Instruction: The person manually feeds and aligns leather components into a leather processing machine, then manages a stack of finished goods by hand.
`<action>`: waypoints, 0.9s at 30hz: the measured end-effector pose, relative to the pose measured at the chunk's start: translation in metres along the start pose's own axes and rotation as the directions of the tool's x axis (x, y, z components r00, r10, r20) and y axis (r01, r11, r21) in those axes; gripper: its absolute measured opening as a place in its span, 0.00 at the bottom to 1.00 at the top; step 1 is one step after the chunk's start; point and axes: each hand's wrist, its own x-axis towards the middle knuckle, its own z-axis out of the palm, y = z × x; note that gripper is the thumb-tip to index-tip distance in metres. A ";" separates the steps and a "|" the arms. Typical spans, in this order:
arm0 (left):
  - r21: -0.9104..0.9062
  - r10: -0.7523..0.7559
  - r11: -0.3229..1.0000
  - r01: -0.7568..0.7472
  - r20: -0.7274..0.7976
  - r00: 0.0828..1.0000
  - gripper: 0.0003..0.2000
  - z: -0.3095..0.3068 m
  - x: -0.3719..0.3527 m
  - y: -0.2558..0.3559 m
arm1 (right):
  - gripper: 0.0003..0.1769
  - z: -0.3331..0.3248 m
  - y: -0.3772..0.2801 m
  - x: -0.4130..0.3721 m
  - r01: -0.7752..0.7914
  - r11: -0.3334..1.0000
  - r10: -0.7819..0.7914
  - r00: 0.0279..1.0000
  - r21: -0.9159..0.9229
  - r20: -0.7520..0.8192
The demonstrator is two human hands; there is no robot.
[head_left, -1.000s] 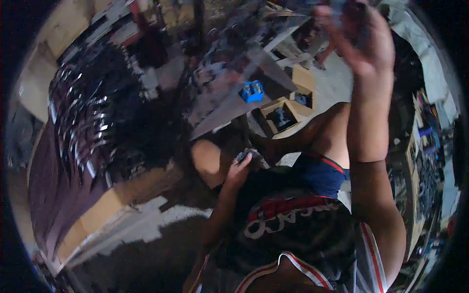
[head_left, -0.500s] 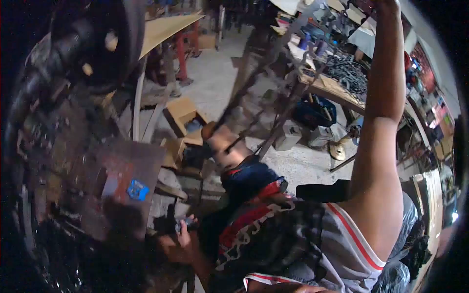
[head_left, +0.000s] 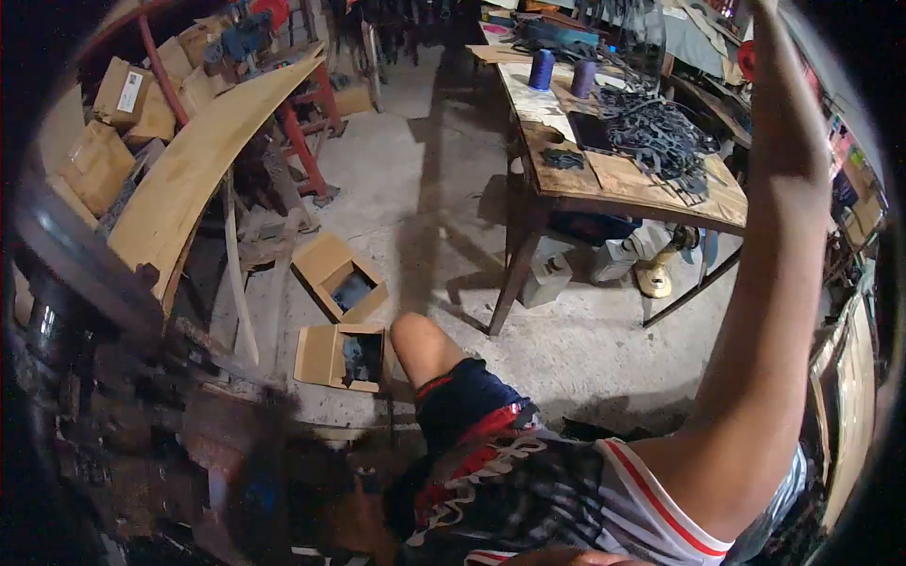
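Note:
My left hand [head_left: 360, 505] is low in the view, in deep shadow beside the dark machine table [head_left: 222, 424]. Its fingers are dim and seem closed on a small greyish piece [head_left: 366, 472] whose kind I cannot make out. A faint blue patch [head_left: 260, 495] shows on the dark surface to its left. My right arm [head_left: 755, 283] is raised along the right side; its hand lies past the top edge. Close by on the left stands a large dark metal machine part [head_left: 85, 274].
Two open cardboard boxes [head_left: 307, 269] with dark pieces stand on the floor. A wooden table [head_left: 632, 193] carries purple thread spools [head_left: 541, 71] and a heap of black cut pieces [head_left: 656, 132]. A curved board [head_left: 203, 160] and cartons [head_left: 99, 160] are at left.
The view has swung and steadied, bringing the worktable and cartons into clearer sight. The machine area and my left hand have become darker. My right arm stays raised.

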 end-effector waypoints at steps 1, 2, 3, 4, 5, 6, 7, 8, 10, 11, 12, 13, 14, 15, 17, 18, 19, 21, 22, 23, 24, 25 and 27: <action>0.011 -0.001 1.000 0.001 -0.008 1.000 0.18 0.002 0.003 0.001 | 0.24 0.020 0.040 -0.037 -0.024 0.984 0.045 0.993 -0.179 0.112; 0.020 -0.002 1.000 0.002 -0.010 1.000 0.18 0.003 0.005 0.003 | 0.24 0.039 0.074 -0.078 -0.011 0.927 0.112 0.962 -0.376 0.247; 0.032 -0.004 0.999 0.005 -0.020 1.000 0.18 0.005 0.007 0.005 | 0.24 0.056 0.104 -0.125 0.059 0.847 0.184 0.900 -0.528 0.396; 0.045 -0.005 0.999 0.007 -0.029 1.000 0.18 0.005 0.009 0.006 | 0.23 0.065 0.122 -0.166 0.149 0.793 0.237 0.819 -0.591 0.523; 0.055 -0.007 0.998 0.009 -0.040 0.999 0.18 0.006 0.010 0.008 | 0.22 0.068 0.130 -0.205 0.250 0.759 0.296 0.691 -0.602 0.660; 0.067 -0.007 0.998 0.010 -0.047 0.999 0.18 0.006 0.012 0.011 | 0.21 0.069 0.134 -0.243 0.347 0.737 0.340 0.552 -0.580 0.762; 0.077 -0.011 0.997 0.015 -0.057 0.998 0.18 0.007 0.014 0.014 | 0.21 0.075 0.136 -0.276 0.399 0.741 0.347 0.461 -0.540 0.817; 0.088 -0.007 0.996 0.012 -0.062 0.998 0.18 0.006 0.016 0.017 | 0.22 0.075 0.104 -0.302 0.363 0.753 0.378 0.442 -0.548 0.813; 0.104 -0.002 0.995 0.009 -0.065 0.998 0.18 0.005 0.019 0.023 | 0.28 0.077 0.052 -0.343 0.296 0.772 0.433 0.404 -0.563 0.806; 0.109 -0.002 0.994 0.010 -0.068 0.998 0.18 0.008 0.021 0.025 | 0.31 0.069 0.023 -0.368 0.125 0.945 0.214 0.465 -0.303 0.859; 0.111 -0.008 0.994 0.015 -0.070 0.998 0.18 0.009 0.023 0.026 | 0.35 0.061 -0.007 -0.394 -0.007 1.000 -0.017 0.501 0.023 0.865; 0.112 -0.012 0.993 0.020 -0.072 0.997 0.18 0.012 0.026 0.025 | 0.39 0.031 -0.086 -0.429 -0.204 0.952 -0.155 0.320 0.228 0.935; 0.116 -0.018 0.993 0.026 -0.069 0.997 0.18 0.016 0.027 0.024 | 0.41 0.024 -0.115 -0.440 -0.310 0.936 -0.121 0.160 0.166 0.980; 0.118 -0.024 0.993 0.031 -0.064 0.998 0.18 0.019 0.028 0.021 | 0.40 0.023 -0.126 -0.454 -0.113 0.986 -0.109 0.141 0.126 0.984; 0.121 -0.035 0.992 0.041 -0.054 0.998 0.18 0.025 0.028 0.017 | 0.39 0.036 -0.124 -0.488 0.008 0.995 -0.100 0.261 0.101 0.960; 0.121 -0.041 0.992 0.046 -0.049 0.998 0.18 0.027 0.028 0.015 | 0.38 0.033 -0.135 -0.494 0.031 0.999 -0.050 0.278 0.043 0.959; 0.121 -0.049 0.991 0.054 -0.044 0.998 0.18 0.028 0.027 0.014 | 0.37 0.033 -0.135 -0.498 -0.003 0.999 -0.029 0.285 0.032 0.958; 0.117 -0.063 0.991 0.067 -0.038 0.997 0.18 0.030 0.026 0.011 | 0.34 0.032 -0.133 -0.507 -0.070 0.997 0.008 0.293 0.013 0.956; 0.115 -0.069 0.991 0.072 -0.035 0.997 0.18 0.030 0.024 0.008 | 0.33 0.032 -0.132 -0.508 -0.085 0.995 -0.021 0.299 0.048 0.954; 0.115 -0.077 0.990 0.080 -0.030 0.997 0.18 0.030 0.023 0.006 | 0.33 0.028 -0.134 -0.505 -0.100 0.992 -0.046 0.304 0.080 0.952; 0.114 -0.091 0.989 0.093 -0.025 0.996 0.18 0.029 0.022 0.005 | 0.32 0.025 -0.132 -0.504 -0.115 0.987 -0.068 0.308 0.109 0.949; 0.116 -0.096 0.988 0.098 -0.016 0.995 0.18 0.029 0.021 0.005 | 0.34 0.027 -0.121 -0.510 -0.150 0.969 -0.134 0.355 0.198 0.925; 0.119 -0.102 0.988 0.102 -0.005 0.995 0.18 0.036 0.018 0.008 | 0.35 0.018 -0.126 -0.505 -0.137 0.980 -0.068 0.460 0.146 0.885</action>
